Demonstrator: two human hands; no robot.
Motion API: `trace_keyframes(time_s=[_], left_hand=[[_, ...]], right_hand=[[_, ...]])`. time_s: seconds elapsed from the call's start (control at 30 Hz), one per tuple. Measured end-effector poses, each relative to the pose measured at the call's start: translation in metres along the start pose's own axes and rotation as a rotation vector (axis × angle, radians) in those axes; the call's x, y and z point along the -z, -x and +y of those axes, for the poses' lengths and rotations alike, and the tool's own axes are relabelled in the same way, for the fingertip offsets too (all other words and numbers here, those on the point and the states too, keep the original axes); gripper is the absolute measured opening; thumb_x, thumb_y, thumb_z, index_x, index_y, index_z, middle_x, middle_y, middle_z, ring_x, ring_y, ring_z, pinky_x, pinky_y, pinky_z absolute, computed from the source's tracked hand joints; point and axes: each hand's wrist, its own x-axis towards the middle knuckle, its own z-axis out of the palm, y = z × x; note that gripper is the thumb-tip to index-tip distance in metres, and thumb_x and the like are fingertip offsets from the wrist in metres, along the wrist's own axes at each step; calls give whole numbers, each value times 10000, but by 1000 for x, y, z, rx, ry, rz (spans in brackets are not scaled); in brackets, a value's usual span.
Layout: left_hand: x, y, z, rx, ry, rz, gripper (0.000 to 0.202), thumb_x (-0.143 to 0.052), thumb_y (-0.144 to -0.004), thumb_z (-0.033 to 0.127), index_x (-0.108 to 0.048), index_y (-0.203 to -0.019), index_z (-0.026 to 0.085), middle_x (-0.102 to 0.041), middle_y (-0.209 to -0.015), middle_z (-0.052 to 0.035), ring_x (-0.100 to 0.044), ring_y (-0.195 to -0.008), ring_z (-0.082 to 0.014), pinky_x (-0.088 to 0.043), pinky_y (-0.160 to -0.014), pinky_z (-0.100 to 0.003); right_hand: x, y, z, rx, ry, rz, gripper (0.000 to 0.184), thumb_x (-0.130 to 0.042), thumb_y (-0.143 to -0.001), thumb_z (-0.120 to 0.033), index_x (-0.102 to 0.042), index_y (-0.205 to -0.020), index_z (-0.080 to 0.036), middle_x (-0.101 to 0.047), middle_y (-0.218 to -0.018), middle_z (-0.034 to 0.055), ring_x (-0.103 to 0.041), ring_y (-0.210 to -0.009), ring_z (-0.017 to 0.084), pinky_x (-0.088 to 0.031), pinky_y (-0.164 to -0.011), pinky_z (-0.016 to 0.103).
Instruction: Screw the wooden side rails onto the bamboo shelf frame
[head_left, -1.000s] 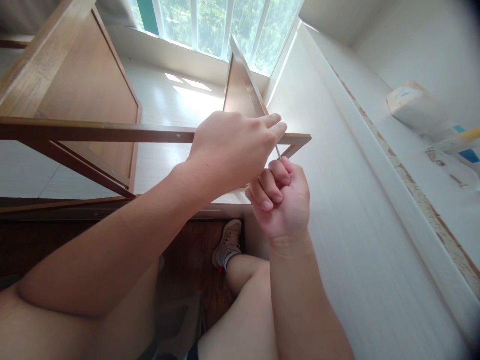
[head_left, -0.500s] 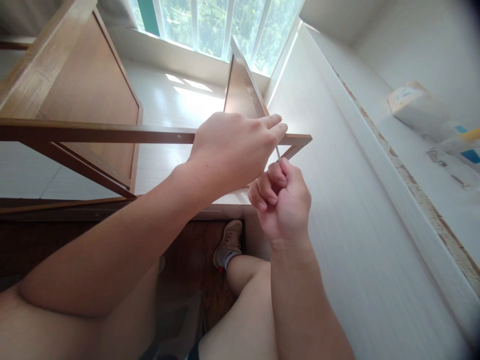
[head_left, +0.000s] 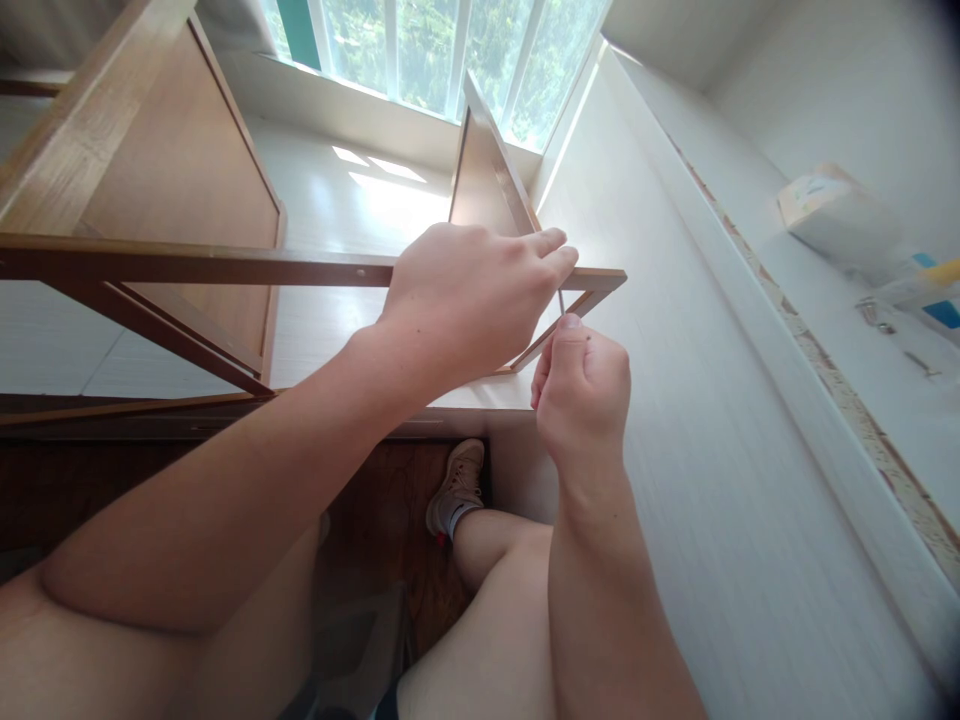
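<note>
My left hand [head_left: 469, 295] lies across the brown wooden frame [head_left: 322, 268], gripping its bar near the right end. Two fingers reach over toward an upright wooden panel [head_left: 491, 165] that meets the bar there; the thumb is hidden. Just below and to the right, my right hand [head_left: 589, 385] is closed in a fist around a screwdriver. Only the screwdriver's thin metal shaft [head_left: 561, 303] shows, pointing up to the underside of the bar by my left fingertips. Its handle is hidden in the fist, and its tip is out of sight.
A larger wooden panel [head_left: 187, 170] stands at the left, joined to the frame. Close on the right is a pale board wall [head_left: 675, 330] with a chipped edge. Beyond it lie plastic bags [head_left: 911, 290] and small hardware. A barred window [head_left: 427, 50] is ahead.
My right hand has rotated at the wrist, its back now turned up where the curled fingers showed before, and shifted slightly right. The left hand and the frame stay almost still.
</note>
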Motion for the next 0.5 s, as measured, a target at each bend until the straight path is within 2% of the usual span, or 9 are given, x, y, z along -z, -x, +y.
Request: trace_keyframes(time_s=[0.17,0.33,0.5], left_hand=[[-1,1,1,21,6,1,426,-401,-947,194,-612,-1314,249,-686,-1155,-107,-672,-832,-257,-355,-644,-365],[-2,1,-1,4,7,10,425,-409,-943,198,-607,-1316,242,-692,-1129,-114,-667,-824,-251,-358,-640,-361],[-1,1,0,-3,-2,17,410,-406,-948,207,-620,-1296,240,-696,-1098,-113,-657,-798,-239,-351,-626,-356]], right_hand=[[-1,-1,-1,-36,-24,-10,493,-509,-973,-447,-378,-551,-231,-373,-438,-44,-371,-398,99,-289,-393,252],[-6,-4,-3,-177,-258,-44,477,-521,-948,-483,-344,-580,-238,-307,-438,-73,-345,-350,89,-272,-350,240],[-9,-4,-5,-228,-429,-82,470,-512,-941,-493,-287,-609,-249,-249,-448,-88,-310,-341,87,-269,-343,239]])
